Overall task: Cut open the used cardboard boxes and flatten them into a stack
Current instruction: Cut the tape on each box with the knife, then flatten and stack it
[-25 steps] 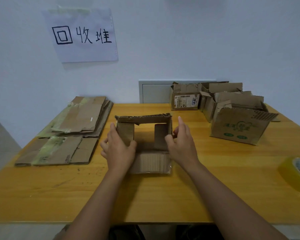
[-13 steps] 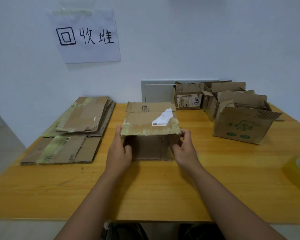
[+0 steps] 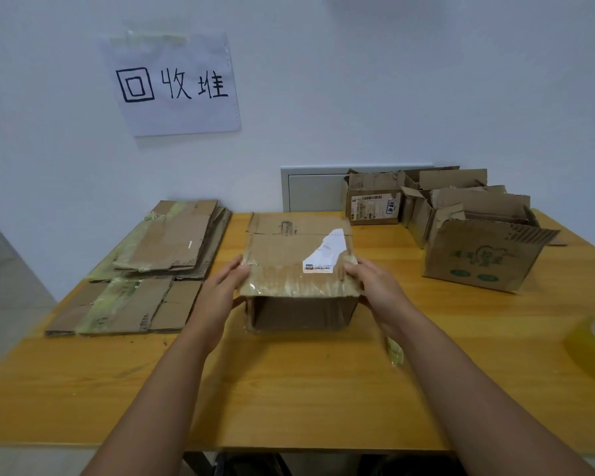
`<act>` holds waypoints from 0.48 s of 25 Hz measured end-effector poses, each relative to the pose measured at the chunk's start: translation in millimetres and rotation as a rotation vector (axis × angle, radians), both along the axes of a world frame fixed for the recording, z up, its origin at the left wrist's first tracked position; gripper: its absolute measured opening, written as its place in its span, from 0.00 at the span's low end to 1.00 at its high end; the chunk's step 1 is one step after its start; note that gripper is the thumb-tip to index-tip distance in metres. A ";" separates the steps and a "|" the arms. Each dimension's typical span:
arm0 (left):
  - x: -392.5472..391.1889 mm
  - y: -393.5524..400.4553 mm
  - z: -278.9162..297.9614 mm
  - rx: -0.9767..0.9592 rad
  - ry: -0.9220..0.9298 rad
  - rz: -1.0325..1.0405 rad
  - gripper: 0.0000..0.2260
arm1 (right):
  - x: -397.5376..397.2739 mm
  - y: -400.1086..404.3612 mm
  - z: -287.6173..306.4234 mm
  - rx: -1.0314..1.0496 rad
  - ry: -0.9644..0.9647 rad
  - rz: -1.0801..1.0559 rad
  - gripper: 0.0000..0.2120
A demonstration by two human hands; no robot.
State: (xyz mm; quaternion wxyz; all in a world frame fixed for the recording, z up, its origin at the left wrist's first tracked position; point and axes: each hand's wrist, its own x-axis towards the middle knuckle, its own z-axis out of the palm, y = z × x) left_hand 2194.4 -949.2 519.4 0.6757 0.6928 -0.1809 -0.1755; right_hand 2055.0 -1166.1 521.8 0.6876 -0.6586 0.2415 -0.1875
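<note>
Cardboard box [image 3: 299,269] lies on its side at centre of the surface [image 3: 289,389], open end near, held between the left hand [image 3: 220,297] and right hand [image 3: 375,290], fingers curled on its top side edges; flattened stack [image 3: 145,269] far left.

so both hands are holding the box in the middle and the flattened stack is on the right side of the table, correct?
Not quite. The head view shows the flattened stack on the table's left side. The left hand and right hand do hold the box in the middle.
</note>
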 end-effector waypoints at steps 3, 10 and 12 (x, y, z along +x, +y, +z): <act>4.4 -0.4 10.2 -0.066 -0.089 -0.014 0.21 | -5.9 -1.6 8.0 -0.067 -0.105 -0.010 0.21; -8.0 7.0 12.8 -0.123 -0.068 0.029 0.14 | -23.1 1.6 2.0 0.196 -0.209 -0.049 0.15; -9.2 8.6 16.1 0.031 -0.116 -0.044 0.22 | -26.1 0.0 2.9 0.105 -0.161 -0.013 0.16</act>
